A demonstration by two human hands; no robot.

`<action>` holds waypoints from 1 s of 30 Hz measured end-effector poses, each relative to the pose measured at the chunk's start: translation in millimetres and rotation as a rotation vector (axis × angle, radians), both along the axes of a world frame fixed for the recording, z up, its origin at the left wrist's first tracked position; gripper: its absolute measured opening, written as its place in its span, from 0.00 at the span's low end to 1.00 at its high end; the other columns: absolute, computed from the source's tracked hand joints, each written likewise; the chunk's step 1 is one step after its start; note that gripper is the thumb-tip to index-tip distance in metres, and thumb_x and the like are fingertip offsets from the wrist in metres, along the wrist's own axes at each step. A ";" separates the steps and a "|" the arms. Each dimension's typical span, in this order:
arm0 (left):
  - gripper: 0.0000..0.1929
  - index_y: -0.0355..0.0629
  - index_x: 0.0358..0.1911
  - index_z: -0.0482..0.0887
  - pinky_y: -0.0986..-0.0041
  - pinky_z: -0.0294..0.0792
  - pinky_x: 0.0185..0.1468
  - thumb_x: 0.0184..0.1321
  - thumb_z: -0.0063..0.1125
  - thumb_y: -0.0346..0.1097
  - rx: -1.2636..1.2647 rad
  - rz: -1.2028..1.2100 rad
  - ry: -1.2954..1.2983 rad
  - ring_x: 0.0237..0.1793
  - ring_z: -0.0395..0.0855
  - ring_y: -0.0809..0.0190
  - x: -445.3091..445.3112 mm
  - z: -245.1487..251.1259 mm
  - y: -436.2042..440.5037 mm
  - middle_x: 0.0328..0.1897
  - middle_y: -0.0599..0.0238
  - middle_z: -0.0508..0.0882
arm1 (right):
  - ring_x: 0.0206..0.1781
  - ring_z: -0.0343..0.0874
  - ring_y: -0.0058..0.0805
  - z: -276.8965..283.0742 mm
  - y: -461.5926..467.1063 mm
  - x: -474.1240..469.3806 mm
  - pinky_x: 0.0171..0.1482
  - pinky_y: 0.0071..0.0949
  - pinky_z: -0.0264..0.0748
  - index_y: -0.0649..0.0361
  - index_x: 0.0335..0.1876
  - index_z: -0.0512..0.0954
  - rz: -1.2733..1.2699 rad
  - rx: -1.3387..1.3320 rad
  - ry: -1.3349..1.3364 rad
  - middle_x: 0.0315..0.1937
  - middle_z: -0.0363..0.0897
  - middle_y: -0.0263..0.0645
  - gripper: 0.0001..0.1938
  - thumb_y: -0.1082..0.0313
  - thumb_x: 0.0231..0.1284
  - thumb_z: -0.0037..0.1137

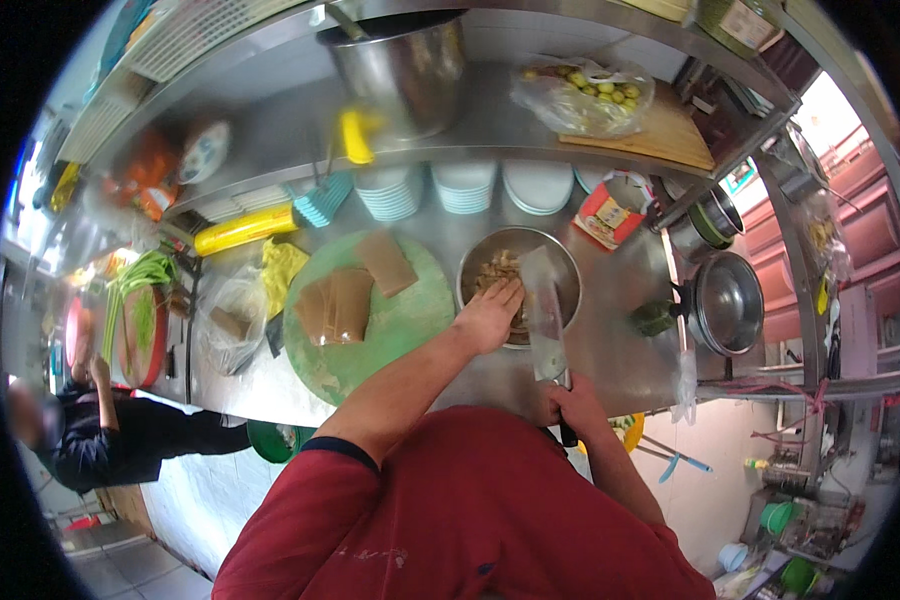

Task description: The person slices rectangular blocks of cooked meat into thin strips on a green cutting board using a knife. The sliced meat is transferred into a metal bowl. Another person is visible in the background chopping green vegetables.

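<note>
My left hand [490,313] reaches over a steel bowl [570,259], fingers extended against the cut brown pieces [499,264] inside it. Whether any piece is under the palm is hidden. A cleaver [546,322] is in my right hand [576,405]; its broad blade lies across the bowl's right part, handle towards me. Left of the bowl is a round green cutting board [390,352]. On it rest glossy brown jelly-like slices [334,306] and a separate slab [385,262] of similar material.
Stacked white dishes [461,187] and a red packet [613,210] stand behind the bowl. A plastic bag [231,330] and yellow cloth [283,270] lie left of the board. Overhead, a shelf holds a steel pot [397,75]. Another person [120,435] works at far left.
</note>
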State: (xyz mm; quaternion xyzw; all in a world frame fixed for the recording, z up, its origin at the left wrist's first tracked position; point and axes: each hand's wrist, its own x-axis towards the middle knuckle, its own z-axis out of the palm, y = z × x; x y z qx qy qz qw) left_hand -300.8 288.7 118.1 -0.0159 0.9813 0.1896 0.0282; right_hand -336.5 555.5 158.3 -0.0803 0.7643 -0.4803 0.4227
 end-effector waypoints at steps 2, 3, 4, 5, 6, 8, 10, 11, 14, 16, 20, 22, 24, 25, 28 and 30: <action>0.34 0.35 0.70 0.72 0.54 0.61 0.77 0.56 0.61 0.34 -0.079 -0.081 -0.110 0.76 0.64 0.40 13.0 -15.2 -10.7 0.81 0.44 0.61 | 0.22 0.77 0.27 0.9 -4.0 2.5 0.28 0.33 0.74 0.64 0.37 0.77 -0.043 -0.062 -0.011 0.21 0.77 0.37 0.10 0.64 0.63 0.59; 0.34 0.36 0.70 0.72 0.54 0.61 0.77 0.56 0.61 0.33 -0.042 -0.027 -0.068 0.76 0.65 0.40 22.3 -22.0 -15.4 0.81 0.44 0.61 | 0.22 0.77 0.27 0.7 -5.5 3.1 0.27 0.32 0.74 0.63 0.36 0.77 -0.031 -0.067 0.019 0.21 0.77 0.36 0.09 0.64 0.64 0.59; 0.34 0.36 0.71 0.71 0.53 0.61 0.78 0.57 0.61 0.33 -0.013 0.025 -0.038 0.76 0.65 0.40 30.8 -26.3 -19.0 0.81 0.44 0.62 | 0.21 0.76 0.26 0.8 -6.2 3.5 0.26 0.32 0.73 0.62 0.35 0.76 -0.041 -0.063 0.029 0.21 0.76 0.36 0.09 0.64 0.64 0.59; 0.34 0.37 0.71 0.71 0.53 0.61 0.78 0.57 0.60 0.32 0.015 0.083 -0.093 0.76 0.65 0.40 35.5 -27.9 -20.5 0.81 0.44 0.62 | 0.21 0.76 0.26 0.4 -7.1 3.7 0.26 0.32 0.73 0.62 0.34 0.76 -0.015 -0.058 0.074 0.21 0.76 0.36 0.10 0.64 0.64 0.59; 0.34 0.37 0.71 0.70 0.53 0.60 0.78 0.57 0.60 0.31 0.046 0.085 0.034 0.76 0.65 0.40 38.1 -26.3 -20.5 0.80 0.44 0.62 | 0.20 0.76 0.26 -0.5 -9.3 4.7 0.25 0.32 0.72 0.62 0.34 0.75 -0.008 -0.045 0.099 0.21 0.77 0.36 0.10 0.64 0.65 0.59; 0.35 0.37 0.72 0.69 0.53 0.60 0.78 0.57 0.59 0.30 0.098 0.120 0.122 0.76 0.65 0.40 46.7 -14.9 -20.8 0.80 0.43 0.63 | 0.20 0.75 0.26 -1.8 -12.3 8.3 0.25 0.32 0.72 0.62 0.33 0.75 -0.006 -0.046 0.091 0.21 0.76 0.36 0.10 0.64 0.65 0.59; 0.36 0.40 0.75 0.65 0.54 0.57 0.79 0.58 0.56 0.30 0.104 0.082 0.171 0.79 0.60 0.44 44.6 0.5 -15.6 0.82 0.49 0.61 | 0.20 0.75 0.27 -3.6 -16.4 11.8 0.25 0.32 0.72 0.62 0.33 0.75 -0.012 -0.088 0.016 0.21 0.76 0.35 0.10 0.63 0.65 0.60; 0.37 0.41 0.76 0.63 0.55 0.56 0.80 0.59 0.55 0.30 0.093 0.064 0.244 0.81 0.58 0.45 41.0 6.8 -11.3 0.83 0.52 0.60 | 0.20 0.75 0.27 -4.5 -18.4 13.5 0.25 0.32 0.72 0.62 0.33 0.75 0.004 -0.050 0.062 0.20 0.76 0.35 0.10 0.64 0.65 0.59; 0.36 0.39 0.75 0.65 0.55 0.55 0.81 0.59 0.54 0.29 -0.023 -0.027 0.277 0.81 0.57 0.46 33.8 12.2 2.2 0.83 0.53 0.59 | 0.20 0.76 0.27 -6.0 -20.8 17.5 0.25 0.32 0.73 0.61 0.34 0.75 0.008 -0.025 0.093 0.20 0.75 0.35 0.09 0.65 0.65 0.59; 0.34 0.38 0.74 0.67 0.55 0.55 0.81 0.60 0.53 0.28 -0.086 -0.002 0.073 0.81 0.57 0.46 32.8 4.4 3.9 0.83 0.52 0.59 | 0.21 0.77 0.26 -6.0 -19.6 16.8 0.25 0.31 0.73 0.61 0.34 0.75 -0.051 -0.071 -0.001 0.20 0.75 0.34 0.08 0.65 0.66 0.59; 0.34 0.35 0.70 0.72 0.54 0.59 0.79 0.57 0.61 0.33 -0.119 0.063 -0.037 0.79 0.61 0.44 44.7 -19.7 -9.8 0.82 0.50 0.63 | 0.21 0.76 0.25 -6.2 -14.2 9.4 0.25 0.30 0.74 0.61 0.37 0.75 -0.073 -0.087 0.098 0.21 0.75 0.34 0.08 0.67 0.66 0.59; 0.33 0.36 0.69 0.74 0.54 0.60 0.78 0.56 0.62 0.34 -0.027 0.133 0.038 0.78 0.63 0.43 61.0 -26.4 -21.7 0.80 0.49 0.65 | 0.20 0.74 0.24 -7.4 -10.4 9.6 0.25 0.30 0.76 0.61 0.37 0.73 -0.032 -0.108 0.059 0.21 0.74 0.34 0.07 0.67 0.67 0.58; 0.32 0.37 0.67 0.75 0.55 0.62 0.76 0.56 0.63 0.35 0.030 0.249 0.061 0.75 0.67 0.42 79.2 -29.3 -40.9 0.77 0.48 0.69 | 0.22 0.76 0.24 -11.5 -10.8 13.7 0.25 0.30 0.74 0.61 0.38 0.75 0.026 -0.056 0.071 0.22 0.75 0.34 0.08 0.66 0.66 0.59; 0.31 0.38 0.66 0.76 0.55 0.64 0.75 0.55 0.64 0.35 0.041 0.323 0.083 0.73 0.69 0.42 89.2 -30.2 -53.5 0.75 0.47 0.71 | 0.22 0.77 0.24 -13.1 -10.2 16.5 0.25 0.30 0.74 0.62 0.38 0.76 0.045 -0.037 0.042 0.23 0.76 0.34 0.08 0.66 0.66 0.60; 0.30 0.45 0.65 0.77 0.54 0.69 0.68 0.55 0.64 0.36 0.108 0.697 0.069 0.64 0.76 0.40 125.6 -31.2 -101.6 0.63 0.47 0.80 | 0.32 0.83 0.40 -18.6 -16.6 25.6 0.38 0.40 0.78 0.66 0.42 0.79 0.308 0.084 0.218 0.28 0.82 0.47 0.15 0.59 0.63 0.61; 0.28 0.43 0.61 0.78 0.53 0.72 0.64 0.54 0.65 0.37 0.043 0.938 0.091 0.59 0.78 0.40 153.2 -31.7 -131.5 0.55 0.48 0.82 | 0.41 0.83 0.52 -19.1 -20.6 29.6 0.48 0.46 0.77 0.65 0.46 0.81 0.475 0.209 0.280 0.37 0.84 0.55 0.19 0.55 0.61 0.61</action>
